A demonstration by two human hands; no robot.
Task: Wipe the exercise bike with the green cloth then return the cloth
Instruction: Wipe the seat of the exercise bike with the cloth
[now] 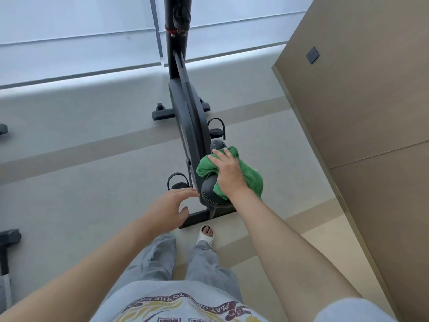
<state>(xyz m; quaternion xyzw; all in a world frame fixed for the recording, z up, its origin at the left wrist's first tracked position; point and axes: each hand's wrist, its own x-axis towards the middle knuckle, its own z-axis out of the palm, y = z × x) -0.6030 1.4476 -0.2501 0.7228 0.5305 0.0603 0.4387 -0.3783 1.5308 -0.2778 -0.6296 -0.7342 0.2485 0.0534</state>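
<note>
- My right hand (pixel 228 173) presses flat, fingers straight, on the green cloth (pixel 251 176), bunched over the saddle (pixel 210 190).
- My left hand (pixel 173 205) hovers spread, empty, beside the saddle.
- The exercise bike (pixel 188 117) runs lengthwise away from me, saddle nearest.

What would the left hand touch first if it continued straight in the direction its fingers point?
The left hand would probably meet the black saddle at its near left edge; depth is unclear.

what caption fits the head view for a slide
Right hand presses the green cloth onto the exercise bike saddle while the left hand hovers open beside it.
</note>
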